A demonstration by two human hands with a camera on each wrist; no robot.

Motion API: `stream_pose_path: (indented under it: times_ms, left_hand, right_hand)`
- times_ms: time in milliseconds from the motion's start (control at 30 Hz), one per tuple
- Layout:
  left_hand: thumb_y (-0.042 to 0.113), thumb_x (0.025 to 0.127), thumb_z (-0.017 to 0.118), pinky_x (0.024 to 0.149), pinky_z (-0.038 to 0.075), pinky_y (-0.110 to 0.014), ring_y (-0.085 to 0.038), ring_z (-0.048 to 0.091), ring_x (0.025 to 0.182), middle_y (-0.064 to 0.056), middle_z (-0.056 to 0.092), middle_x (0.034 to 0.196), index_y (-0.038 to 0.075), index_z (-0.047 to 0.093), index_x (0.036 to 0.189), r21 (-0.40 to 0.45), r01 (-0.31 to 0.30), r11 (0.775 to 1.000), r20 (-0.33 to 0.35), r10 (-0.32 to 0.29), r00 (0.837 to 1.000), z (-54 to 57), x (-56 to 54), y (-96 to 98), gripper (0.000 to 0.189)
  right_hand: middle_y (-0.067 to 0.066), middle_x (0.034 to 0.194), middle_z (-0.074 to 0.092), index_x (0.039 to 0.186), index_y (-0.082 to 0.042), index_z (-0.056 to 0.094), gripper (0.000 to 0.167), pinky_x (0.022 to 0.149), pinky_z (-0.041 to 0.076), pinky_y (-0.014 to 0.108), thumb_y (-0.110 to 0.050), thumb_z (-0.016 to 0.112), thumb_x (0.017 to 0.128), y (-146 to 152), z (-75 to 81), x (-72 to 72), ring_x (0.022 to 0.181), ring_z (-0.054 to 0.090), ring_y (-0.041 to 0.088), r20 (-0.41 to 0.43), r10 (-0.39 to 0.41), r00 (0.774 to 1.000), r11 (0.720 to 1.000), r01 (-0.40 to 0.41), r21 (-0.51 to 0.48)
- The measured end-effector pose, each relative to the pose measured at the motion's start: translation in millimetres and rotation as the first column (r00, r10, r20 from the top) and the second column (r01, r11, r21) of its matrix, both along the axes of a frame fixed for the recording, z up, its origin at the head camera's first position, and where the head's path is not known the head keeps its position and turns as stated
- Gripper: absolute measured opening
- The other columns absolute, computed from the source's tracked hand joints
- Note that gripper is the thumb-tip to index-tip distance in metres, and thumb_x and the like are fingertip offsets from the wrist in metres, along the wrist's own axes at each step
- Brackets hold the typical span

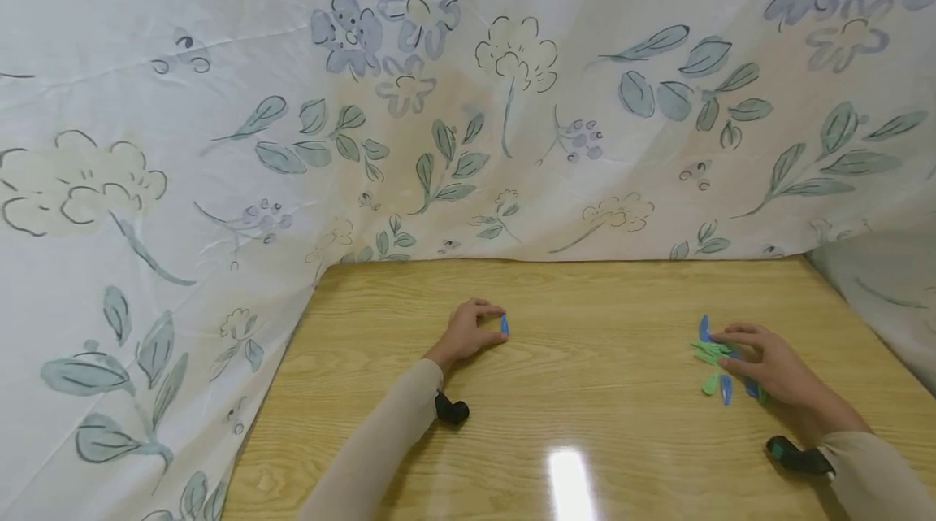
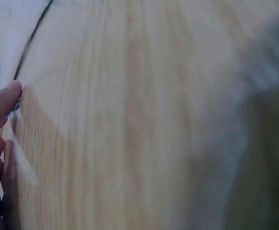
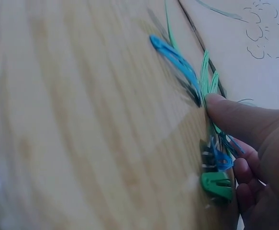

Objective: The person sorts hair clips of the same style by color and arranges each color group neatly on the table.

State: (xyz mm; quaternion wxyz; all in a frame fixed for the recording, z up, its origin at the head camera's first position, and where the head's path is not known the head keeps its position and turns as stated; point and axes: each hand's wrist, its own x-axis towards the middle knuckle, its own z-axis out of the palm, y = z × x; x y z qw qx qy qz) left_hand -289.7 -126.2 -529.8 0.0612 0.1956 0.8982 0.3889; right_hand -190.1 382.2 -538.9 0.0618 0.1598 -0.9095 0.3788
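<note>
My left hand (image 1: 468,330) pinches a small blue hair clip (image 1: 504,326) between thumb and forefinger, low over the left-middle of the table. In the left wrist view only fingertips (image 2: 10,93) and a speck of blue show at the left edge. My right hand (image 1: 778,366) reaches into a loose pile of green hair clips (image 1: 709,353) and blue ones. In the right wrist view the thumb touches upright green clips (image 3: 205,79); whether it grips one is hidden. A blue clip (image 3: 175,57) lies beyond the thumb, and a green clip (image 3: 217,186) lies nearer.
The wood-grain table (image 1: 585,391) has a bright light reflection near its front. Floral cloth (image 1: 512,98) hangs behind the table and along its sides. Each wrist wears a black camera mount, such as the left one (image 1: 452,410).
</note>
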Motion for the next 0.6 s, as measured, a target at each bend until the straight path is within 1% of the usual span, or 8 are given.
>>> stream_pose_path:
  times_ms: [200,267,300,367,433,500,533,600]
  left_hand:
    - [0.028,0.087,0.081,0.111,0.027,-0.057,-0.031,0.054,0.121,-0.011,0.057,0.137,0.016,0.071,0.129,-0.021,0.003,1.0,-0.001,-0.003,1.0,0.3,0.3,2.2,0.045]
    - [0.028,0.087,0.081,0.11,0.026,-0.057,-0.031,0.053,0.12,-0.01,0.057,0.136,0.017,0.07,0.13,-0.027,0.007,1.0,0.006,-0.007,1.0,0.2,0.2,2.9,0.045]
    - [0.028,0.087,0.081,0.11,0.026,-0.057,-0.031,0.053,0.12,-0.01,0.056,0.137,0.017,0.07,0.13,-0.026,0.007,1.0,0.012,-0.007,1.0,0.5,0.4,3.2,0.045]
    - [0.028,0.087,0.081,0.11,0.025,-0.057,-0.03,0.052,0.121,-0.01,0.056,0.136,0.017,0.07,0.129,-0.028,0.01,1.0,0.017,-0.009,1.0,0.6,0.5,3.3,0.045]
    - [0.028,0.086,0.081,0.11,0.025,-0.058,-0.03,0.052,0.121,-0.01,0.056,0.136,0.017,0.071,0.129,-0.027,0.012,1.0,0.015,-0.012,1.0,1.1,0.4,2.9,0.045]
    - [0.029,0.086,0.081,0.11,0.024,-0.058,-0.03,0.052,0.12,-0.009,0.056,0.136,0.018,0.071,0.129,-0.028,0.012,1.0,0.023,-0.012,1.0,1.5,0.0,1.8,0.046]
    - [0.029,0.086,0.081,0.11,0.024,-0.057,-0.029,0.052,0.119,-0.009,0.056,0.136,0.018,0.071,0.129,-0.03,0.013,0.999,0.023,-0.012,1.0,1.4,-0.3,1.1,0.046]
    - [0.029,0.086,0.081,0.11,0.024,-0.057,-0.029,0.052,0.117,-0.008,0.056,0.135,0.019,0.071,0.129,-0.03,0.012,0.999,0.024,-0.011,1.0,1.6,-1.0,-0.6,0.045]
  right_hand:
    - [0.031,0.134,0.05,0.125,0.004,0.066,0.034,0.095,0.029,0.079,-0.012,0.069,0.095,3,3.9,-1.7,0.115,0.021,-0.023,0.024,-0.007,1.0,1.0,0.007,0.018]
    - [0.029,0.135,0.051,0.125,0.002,0.066,0.034,0.113,0.031,0.062,-0.014,0.069,0.096,5,4.9,-2.0,0.115,0.021,-0.025,0.025,-0.014,1.0,0.999,0.013,0.034]
    - [0.027,0.133,0.053,0.125,0.001,0.067,0.033,0.119,0.032,0.047,-0.014,0.07,0.095,6,5.3,-2.2,0.115,0.022,-0.026,0.018,-0.016,1.0,0.999,0.016,0.04]
    - [0.02,0.13,0.057,0.124,0.0,0.067,0.032,0.112,0.031,0.015,-0.014,0.07,0.095,7,6.4,-2.7,0.115,0.023,-0.028,0.003,-0.011,1.0,0.999,0.011,0.043]
    - [0.012,0.126,0.061,0.124,0.001,0.067,0.032,0.093,0.025,-0.002,-0.014,0.07,0.095,9,7.9,-3.8,0.115,0.028,-0.029,0.0,0.001,1.0,0.999,-0.001,0.04]
    - [0.011,0.125,0.064,0.125,0.002,0.066,0.033,0.086,0.033,-0.001,-0.014,0.07,0.095,9,10.5,-5.4,0.111,0.035,-0.028,0.003,-0.004,1.0,0.999,0.004,0.049]
    - [0.012,0.127,0.064,0.126,0.002,0.066,0.035,0.083,0.037,0.002,-0.015,0.069,0.096,10,12.3,-6.4,0.111,0.042,-0.023,0.016,-0.011,1.0,0.998,0.01,0.059]
    - [0.02,0.131,0.063,0.13,0.003,0.063,0.039,0.079,0.045,0.012,-0.017,0.068,0.097,9,15.9,-9.4,0.112,0.061,-0.002,0.042,-0.029,0.999,0.996,0.025,0.088]
